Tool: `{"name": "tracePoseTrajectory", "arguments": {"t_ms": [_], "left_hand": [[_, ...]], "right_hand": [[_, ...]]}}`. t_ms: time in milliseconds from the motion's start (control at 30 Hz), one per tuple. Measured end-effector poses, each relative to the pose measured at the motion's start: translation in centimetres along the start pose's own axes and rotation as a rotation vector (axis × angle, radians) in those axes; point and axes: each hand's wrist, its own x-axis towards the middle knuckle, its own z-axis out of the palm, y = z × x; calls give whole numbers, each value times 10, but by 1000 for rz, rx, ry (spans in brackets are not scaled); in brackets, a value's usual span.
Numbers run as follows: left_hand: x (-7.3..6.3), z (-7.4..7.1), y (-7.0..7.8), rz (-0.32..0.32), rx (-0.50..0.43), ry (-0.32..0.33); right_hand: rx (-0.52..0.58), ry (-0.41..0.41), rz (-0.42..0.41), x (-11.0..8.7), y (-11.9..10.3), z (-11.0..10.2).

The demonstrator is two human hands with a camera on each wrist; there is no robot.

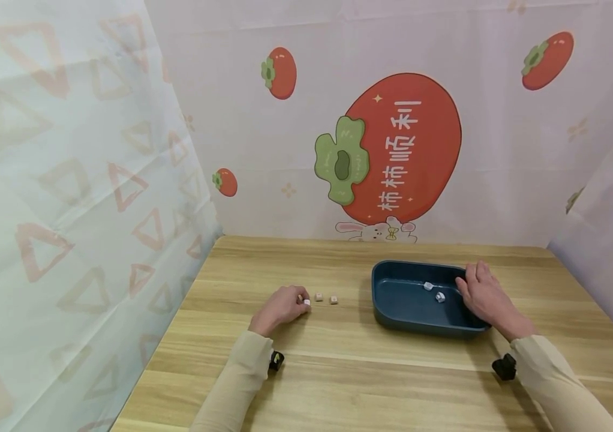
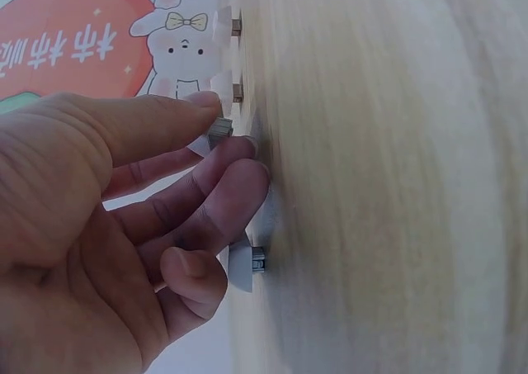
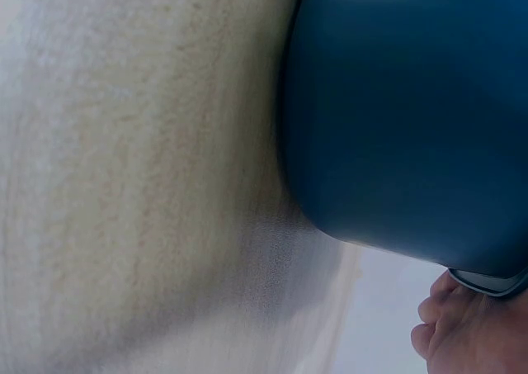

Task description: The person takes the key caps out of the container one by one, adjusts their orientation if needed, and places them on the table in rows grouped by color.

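My left hand (image 1: 283,305) pinches a small white block with a grey stub (image 2: 220,130) between thumb and fingertips, close over the wooden table. Its other fingers are bent beneath. Another such white block (image 2: 247,265) sits on the table beside the little finger. Two more, a nearer block (image 1: 319,297) and a farther block (image 1: 333,299), stand just right of the hand. On the right, my right hand (image 1: 487,297) grips the right rim of a dark blue rectangular box (image 1: 420,327), thumb on the inner side. Two white pieces (image 1: 440,297) lie inside the box.
The light wooden table (image 1: 339,384) meets a white backdrop (image 1: 274,144) printed with persimmons and a rabbit. Patterned cloth walls stand along the left and right sides. A small black device (image 1: 276,360) sits at the left wrist, and a matching device (image 1: 504,366) at the right.
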Motion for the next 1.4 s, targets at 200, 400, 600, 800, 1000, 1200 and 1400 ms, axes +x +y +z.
{"name": "tracePoseTrajectory", "arguments": {"t_ms": [200, 400, 600, 800, 1000, 1200, 1400], "left_hand": [[-3, 1, 1, 17, 12, -24], [-4, 3, -1, 22, 1, -36], [-4, 4, -3, 28, 0, -39], [-4, 4, -6, 33, -38, -38], [-7, 3, -9, 0, -97, -63], [-10, 3, -12, 3, -120, -65], [-13, 2, -13, -24, -138, -76]], "right_hand": [[10, 25, -13, -2, -1, 0], [1, 46, -20, -3, -3, -2], [11, 35, -17, -3, -6, -3], [7, 24, -10, -2, -6, -4], [2, 27, -6, -2, -5, -4], [0, 30, -10, -2, -5, -3], [-2, 42, -20, -2, -6, -4]]}}
